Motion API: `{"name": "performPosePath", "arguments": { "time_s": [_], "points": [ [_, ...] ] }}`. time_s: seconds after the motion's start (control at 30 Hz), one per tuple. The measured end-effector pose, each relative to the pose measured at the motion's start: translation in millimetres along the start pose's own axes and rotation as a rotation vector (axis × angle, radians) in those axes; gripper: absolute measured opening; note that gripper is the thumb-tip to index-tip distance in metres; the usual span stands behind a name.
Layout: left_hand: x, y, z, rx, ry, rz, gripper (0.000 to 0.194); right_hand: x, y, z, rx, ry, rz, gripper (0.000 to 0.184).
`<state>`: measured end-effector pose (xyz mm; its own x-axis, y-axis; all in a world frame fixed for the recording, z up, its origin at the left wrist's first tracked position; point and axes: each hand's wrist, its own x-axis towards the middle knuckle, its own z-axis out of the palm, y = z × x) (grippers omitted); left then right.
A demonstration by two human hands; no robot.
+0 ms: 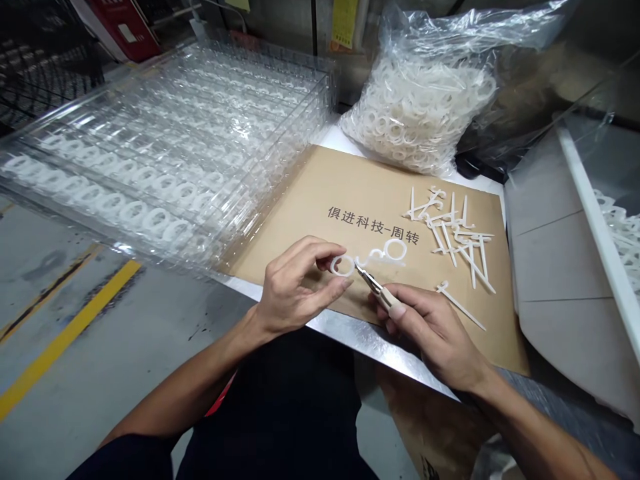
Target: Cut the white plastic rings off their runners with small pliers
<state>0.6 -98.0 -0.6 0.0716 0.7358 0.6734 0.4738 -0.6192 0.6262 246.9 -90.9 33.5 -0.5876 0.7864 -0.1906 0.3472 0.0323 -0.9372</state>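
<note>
Between the thumb and fingers of my left hand [297, 287] is a white plastic ring [343, 265], held over the cardboard sheet [280, 227]. My right hand [433, 327] is closed around the handles of small cutting pliers [377, 287]. Their tips meet the thin white stem beside the held ring. That stem leads to a second white ring [397, 249] on the right; I cannot tell whether the two are still joined. Farther right, several white plastic sprue pieces [457, 233] lie in a loose pile, and a single sprue stick [463, 307] lies nearer to me.
Clear plastic trays [165, 133] full of white rings are stacked at left. A transparent bag [415, 107] packed with rings stands behind the cardboard. On the right is a white-edged bin [595, 220] with more white parts. The metal table edge [365, 340] runs before my body.
</note>
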Motion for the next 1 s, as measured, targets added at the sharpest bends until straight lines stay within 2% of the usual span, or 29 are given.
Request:
{"name": "performPosePath", "arguments": {
  "time_s": [0.13, 0.3, 1.0],
  "points": [
    [-4.7, -1.8, 3.1, -0.046, 0.028, -0.017, 0.031, -2.1, 0.9, 1.6, 0.024, -0.023, 0.004, 0.040],
    [-4.1, -2.0, 4.5, -0.041, 0.037, -0.008, 0.031, -2.7, 2.5, 2.8, 0.045, -0.021, 0.011, 0.034],
    [-3.1, -2.1, 4.0, -0.010, 0.010, -0.014, 0.028, -1.1, 1.3, 3.6, 0.001, -0.021, 0.016, 0.038]
  ]
}}
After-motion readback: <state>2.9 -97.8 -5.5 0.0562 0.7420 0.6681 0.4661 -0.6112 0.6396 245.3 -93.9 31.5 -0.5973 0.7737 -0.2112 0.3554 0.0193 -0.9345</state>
